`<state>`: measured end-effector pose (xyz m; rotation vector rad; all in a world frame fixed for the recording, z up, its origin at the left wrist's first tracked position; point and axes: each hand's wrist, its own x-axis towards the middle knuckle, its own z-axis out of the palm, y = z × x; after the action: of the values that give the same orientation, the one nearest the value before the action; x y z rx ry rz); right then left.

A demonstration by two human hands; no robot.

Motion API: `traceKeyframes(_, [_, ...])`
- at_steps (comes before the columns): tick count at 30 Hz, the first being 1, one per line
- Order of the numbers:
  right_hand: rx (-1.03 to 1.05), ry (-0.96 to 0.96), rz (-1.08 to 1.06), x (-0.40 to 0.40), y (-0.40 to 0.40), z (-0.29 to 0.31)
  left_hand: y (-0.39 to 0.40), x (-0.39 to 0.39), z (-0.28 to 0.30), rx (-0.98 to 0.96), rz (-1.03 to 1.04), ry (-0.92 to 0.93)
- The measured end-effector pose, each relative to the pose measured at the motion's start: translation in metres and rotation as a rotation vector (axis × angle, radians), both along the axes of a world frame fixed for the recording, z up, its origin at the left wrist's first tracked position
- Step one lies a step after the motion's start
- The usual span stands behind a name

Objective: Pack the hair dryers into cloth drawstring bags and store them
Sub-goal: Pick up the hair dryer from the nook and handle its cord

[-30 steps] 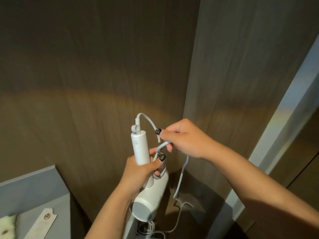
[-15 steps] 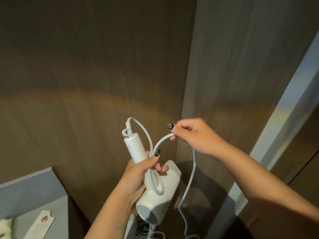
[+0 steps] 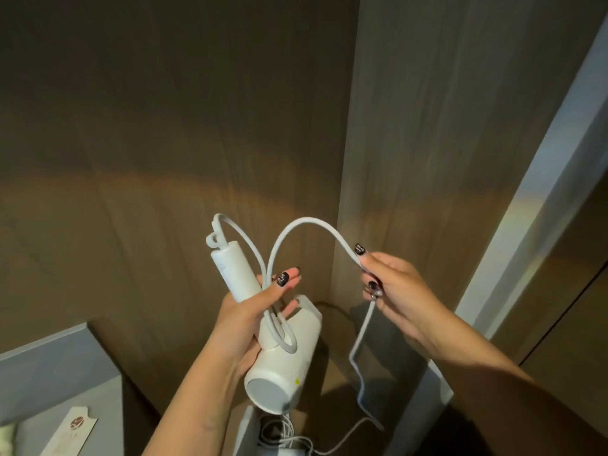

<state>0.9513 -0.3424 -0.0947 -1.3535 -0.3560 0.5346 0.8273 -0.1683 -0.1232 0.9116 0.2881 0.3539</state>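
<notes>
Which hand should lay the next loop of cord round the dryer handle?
Right, probably. The right hand already pinches the free cord, while the left hand grips the hair dryer by its handle, pinning an existing loop.

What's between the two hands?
In the head view, an arch of white cord runs from the left hand, which holds the dryer, to the right hand.

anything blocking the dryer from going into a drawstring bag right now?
No bag is in view, so that path can't be judged. The white plastic hair dryer is in the left hand; its white cord is only partly looped, and the right hand holds the trailing rest.
</notes>
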Motion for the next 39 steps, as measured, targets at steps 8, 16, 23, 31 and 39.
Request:
traceKeyframes(8, [0.039, -0.116, 0.136, -0.027, 0.049, 0.034, -0.019, 0.007, -0.016, -0.069, -0.157, -0.011])
traceKeyframes(16, [0.035, -0.113, 0.149, -0.031, 0.062, 0.031, -0.018, 0.007, -0.026, 0.059, -0.176, 0.031])
traceKeyframes(23, [-0.095, -0.398, 0.173, -0.024, 0.053, 0.031, -0.034, 0.008, -0.022, -0.066, -0.145, 0.076])
traceKeyframes(31, [-0.11, -0.347, -0.102, -0.018, 0.018, -0.071, -0.017, 0.024, -0.012, -0.185, 0.217, 0.059])
traceKeyframes(39, [-0.269, -0.177, 0.058, -0.026, 0.001, -0.134, -0.002, 0.03, 0.021, -0.266, 0.283, -0.043])
